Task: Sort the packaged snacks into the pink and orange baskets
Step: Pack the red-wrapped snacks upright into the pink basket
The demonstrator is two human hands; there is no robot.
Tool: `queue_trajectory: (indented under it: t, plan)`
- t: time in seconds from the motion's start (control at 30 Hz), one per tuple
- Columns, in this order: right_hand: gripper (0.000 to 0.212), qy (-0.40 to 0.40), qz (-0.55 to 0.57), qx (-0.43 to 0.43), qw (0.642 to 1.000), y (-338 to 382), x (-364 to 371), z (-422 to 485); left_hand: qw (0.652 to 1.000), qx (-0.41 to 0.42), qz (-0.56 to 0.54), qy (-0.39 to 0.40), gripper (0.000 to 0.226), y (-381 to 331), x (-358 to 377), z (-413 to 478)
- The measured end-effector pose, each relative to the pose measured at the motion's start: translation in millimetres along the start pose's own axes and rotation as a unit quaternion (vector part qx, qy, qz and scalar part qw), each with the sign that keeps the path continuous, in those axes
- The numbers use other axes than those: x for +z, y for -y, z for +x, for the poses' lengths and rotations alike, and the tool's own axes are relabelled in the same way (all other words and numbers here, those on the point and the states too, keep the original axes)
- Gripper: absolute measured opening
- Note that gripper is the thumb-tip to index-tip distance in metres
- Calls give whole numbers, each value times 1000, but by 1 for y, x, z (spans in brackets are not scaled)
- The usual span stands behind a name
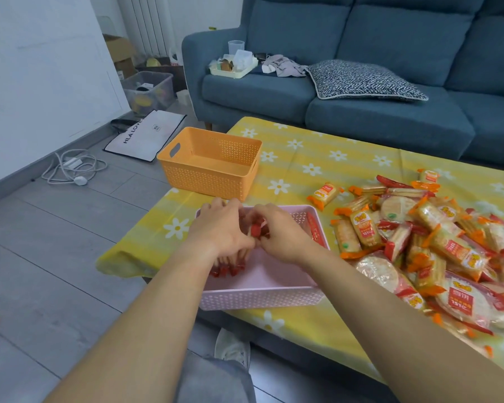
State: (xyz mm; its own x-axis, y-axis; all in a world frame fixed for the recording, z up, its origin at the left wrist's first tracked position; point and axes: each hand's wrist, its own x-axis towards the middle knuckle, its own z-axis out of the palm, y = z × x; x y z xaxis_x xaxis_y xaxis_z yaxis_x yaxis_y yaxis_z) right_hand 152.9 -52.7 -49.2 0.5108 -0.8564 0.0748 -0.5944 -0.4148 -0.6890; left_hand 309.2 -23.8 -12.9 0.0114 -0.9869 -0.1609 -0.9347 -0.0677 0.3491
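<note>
Orange perforated plastic basket (210,161) sits empty at the far left corner of the yellow daisy-print desk (303,146). Nearer, by the left edge, the pink plastic basket (259,298) holds red-wrapped snack packets (256,229). The left hand (220,228) curls its grip over them and the right hand (280,237) pinches one. Mixed orange and red snack packets (434,242) are heaped toward the right edge.

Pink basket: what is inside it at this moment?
Red snack packs lie in the pink basket, some near its left wall. The left hand and right hand reach in and hide the rest.
</note>
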Motion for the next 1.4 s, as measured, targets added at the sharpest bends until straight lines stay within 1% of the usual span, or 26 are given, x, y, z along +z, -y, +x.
queue_trajectory:
  t: [0.07, 0.1, 0.13, 0.17, 0.2, 0.23, 0.27, 0.3, 0.33, 0.4, 0.47, 0.53, 0.6, 0.7, 0.73, 0.8, 0.83, 0.93, 1.0, 1.03, 1.07, 1.13, 1.2, 1.27, 1.33, 1.4]
  plan:
    - [42, 5, 78, 8, 997, -4, -7, -3, 1000, -1, -8, -16, 65, 0, 1, 2]
    - [43, 12, 86, 17, 996, -4, -12, -5, 1000, 4, -7, -22, 65, -1, 2, 2]
    - [44, 13, 60, 22, 998, -3, -18, -7, 1000, 11, -4, -26, 65, -2, 3, 2]
    - [44, 1, -16, 24, 1000, 0, -24, -10, 999, 21, -2, -32, 64, -4, 4, 1]
    - [43, -19, -132, 21, 991, 3, -30, -12, 999, 29, -1, -35, 61, -5, 5, 1]
    - [41, -36, -264, 19, 964, 9, -36, -16, 999, 38, -1, -37, 55, -6, 6, 1]
    - [39, -38, -378, 21, 925, 13, -41, -20, 998, 45, 4, -34, 47, -6, 5, 2]
    - [38, -16, -461, 33, 887, 15, -43, -22, 999, 47, 10, -26, 40, -5, 5, 2]
    - [39, 19, -514, 51, 856, 16, -45, -25, 999, 46, 18, -14, 35, -4, 3, 2]
    - [42, 90, -566, 72, 816, 15, -48, -30, 999, 40, 24, 5, 30, -3, 1, 0]
    - [46, 125, -585, 49, 800, 12, -52, -33, 999, 35, 31, 13, 34, -3, -1, -2]
    - [50, 161, -591, 30, 790, 11, -56, -34, 998, 31, 43, 30, 48, -4, -3, -4]
    - [42, 162, -589, 16, 791, 12, -60, -34, 998, 24, 47, 46, 61, -4, -5, -6]
    - [31, 119, -567, -19, 815, 13, -63, -31, 998, 31, 51, 31, 54, -4, -3, -6]
    - [37, 105, -546, -15, 831, 14, -64, -30, 998, 34, 51, 25, 52, -3, -2, -6]
    - [55, 81, -488, 15, 869, 18, -67, -29, 998, 31, 46, 21, 52, -2, -1, -5]
    - [58, 64, -464, 32, 883, 22, -68, -29, 999, 27, 41, 21, 51, -2, -1, -5]
    - [39, 16, -392, 74, 917, 27, -61, -21, 999, 25, 36, 19, 46, -1, 0, -4]
    - [35, 5, -293, 129, 947, 26, -55, -11, 999, 25, 35, 18, 45, -1, 1, -3]
    - [35, 7, -243, 164, 956, 24, -54, -6, 999, 24, 33, 18, 46, -1, 1, -3]
    - [34, 11, -207, 192, 959, 23, -54, -1, 999, 23, 30, 19, 46, 0, 2, -2]
    - [33, 13, -178, 232, 956, 22, -53, 5, 999, 22, 25, 17, 45, 0, 2, -2]
    - [36, 5, -162, 251, 954, 24, -47, 9, 999, 23, 30, 13, 43, 0, 3, -1]
    - [36, 29, -131, 269, 954, 26, -38, 11, 999, 25, 35, 15, 43, 0, 3, -1]
    - [28, 70, -82, 269, 957, 27, -30, 12, 999, 27, 28, 18, 42, 0, 3, -1]
    - [25, 99, -91, 245, 960, 26, -27, 10, 999, 28, 15, 16, 37, 1, 2, -1]
